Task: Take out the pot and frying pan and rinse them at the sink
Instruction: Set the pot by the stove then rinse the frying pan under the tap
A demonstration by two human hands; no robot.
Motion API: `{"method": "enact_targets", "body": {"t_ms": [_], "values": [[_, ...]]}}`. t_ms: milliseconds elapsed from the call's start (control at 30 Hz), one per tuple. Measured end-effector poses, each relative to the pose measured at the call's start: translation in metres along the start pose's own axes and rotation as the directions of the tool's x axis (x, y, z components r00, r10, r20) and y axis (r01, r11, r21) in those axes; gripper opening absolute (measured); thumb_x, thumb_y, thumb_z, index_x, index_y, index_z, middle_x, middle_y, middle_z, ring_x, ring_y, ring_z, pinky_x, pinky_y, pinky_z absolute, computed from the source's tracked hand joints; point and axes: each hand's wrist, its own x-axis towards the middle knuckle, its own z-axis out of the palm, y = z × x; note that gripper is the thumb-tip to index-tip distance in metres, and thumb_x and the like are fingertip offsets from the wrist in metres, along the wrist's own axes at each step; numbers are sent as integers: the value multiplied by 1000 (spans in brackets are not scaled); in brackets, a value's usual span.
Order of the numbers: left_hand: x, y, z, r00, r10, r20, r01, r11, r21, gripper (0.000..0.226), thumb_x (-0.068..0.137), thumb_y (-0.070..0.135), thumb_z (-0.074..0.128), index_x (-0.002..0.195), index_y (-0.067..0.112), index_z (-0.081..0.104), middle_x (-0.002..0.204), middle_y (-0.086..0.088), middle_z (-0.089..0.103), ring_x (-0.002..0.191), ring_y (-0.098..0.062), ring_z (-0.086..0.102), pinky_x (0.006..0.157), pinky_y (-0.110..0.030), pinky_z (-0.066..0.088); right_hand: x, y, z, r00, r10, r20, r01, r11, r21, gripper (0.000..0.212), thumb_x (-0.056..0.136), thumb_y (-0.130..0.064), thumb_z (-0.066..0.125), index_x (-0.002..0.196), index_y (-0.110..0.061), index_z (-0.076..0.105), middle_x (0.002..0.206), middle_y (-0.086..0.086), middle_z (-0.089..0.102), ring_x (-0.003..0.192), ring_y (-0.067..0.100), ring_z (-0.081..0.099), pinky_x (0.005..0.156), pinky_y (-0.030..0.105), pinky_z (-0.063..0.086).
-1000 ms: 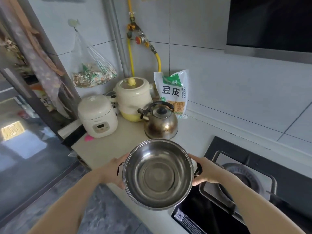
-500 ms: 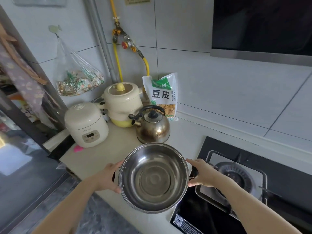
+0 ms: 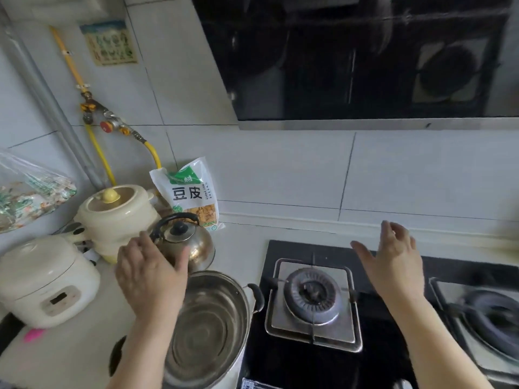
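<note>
The stainless steel pot rests on the pale countertop, just left of the black gas stove. It is empty, with black side handles. My left hand hovers above the pot's left rim with fingers apart, holding nothing. My right hand is raised over the stove, to the right of the left burner, fingers spread and empty. No frying pan or sink is in view.
A metal kettle stands right behind the pot. A cream stew pot, a white rice cooker and a green-and-white food bag crowd the back left. A black range hood hangs above. A second burner lies far right.
Both hands held the pot by its handles in the air; now the pot sits on the counter and both hands have let go and lifted away. The view swung right.
</note>
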Motion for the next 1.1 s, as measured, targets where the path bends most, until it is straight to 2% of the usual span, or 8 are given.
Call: {"method": "enact_targets", "body": {"t_ms": [233, 333, 500, 633, 733, 900, 1033, 1100], "values": [[-36, 145, -12, 969, 245, 10, -239, 954, -181, 84, 84, 49, 66, 139, -7, 39, 135, -34, 45, 127, -50, 38, 105, -59, 31, -16, 98, -110, 952, 231, -200, -239, 971, -18, 59, 88, -50, 62, 120, -2, 49, 132, 20, 50, 115, 38, 46, 92, 45, 41], [-71, 206, -19, 942, 331, 56, -308, 920, -244, 85, 86, 53, 59, 142, -6, 34, 139, -32, 43, 131, -47, 35, 107, -57, 31, -35, 151, -160, 913, 313, -263, -328, 945, -16, 68, 88, -50, 63, 131, 0, 47, 134, 22, 49, 120, 40, 44, 100, 46, 37], [-141, 297, -31, 880, 472, 50, -423, 828, -369, 83, 85, 48, 63, 139, -7, 36, 134, -33, 46, 126, -50, 39, 102, -60, 35, -75, 239, -240, 825, 436, -360, -460, 888, 21, 74, 86, -47, 66, 140, -2, 43, 141, 20, 44, 127, 38, 38, 106, 42, 31], [-200, 363, -43, 832, 552, 59, -473, 760, -446, 83, 86, 50, 59, 141, -6, 34, 136, -33, 44, 127, -51, 38, 102, -61, 36, -109, 307, -292, 754, 471, -459, -531, 847, -3, 75, 85, -47, 67, 141, -3, 42, 138, 21, 47, 125, 38, 40, 106, 46, 36], [-238, 410, -50, 779, 625, 50, -525, 694, -493, 83, 86, 51, 57, 143, -5, 32, 138, -32, 43, 129, -49, 37, 103, -60, 36, -136, 346, -326, 689, 498, -526, -605, 796, -39, 77, 86, -48, 66, 142, -2, 40, 138, 22, 47, 123, 39, 42, 105, 48, 39], [-304, 495, -65, 666, 745, 30, -571, 536, -622, 87, 85, 52, 57, 143, -7, 31, 141, -33, 40, 132, -49, 34, 106, -59, 32, -183, 402, -378, 547, 564, -618, -743, 668, -48, 84, 88, -53, 62, 148, -2, 33, 147, 18, 41, 136, 34, 35, 111, 43, 32], [-369, 570, -78, 536, 843, -44, -613, 353, -706, 81, 81, 43, 70, 131, -14, 41, 125, -39, 50, 119, -53, 43, 97, -61, 39, -231, 445, -420, 403, 591, -699, -841, 540, -29, 83, 88, -51, 62, 147, 0, 34, 146, 18, 43, 136, 34, 35, 114, 41, 29], [-407, 602, -91, 471, 879, -75, -624, 273, -732, 79, 80, 43, 70, 127, -14, 42, 118, -40, 52, 112, -54, 46, 91, -62, 42, -260, 464, -439, 325, 594, -736, -885, 466, -16, 82, 89, -51, 62, 146, 2, 36, 145, 19, 44, 136, 34, 36, 115, 41, 29]]}}
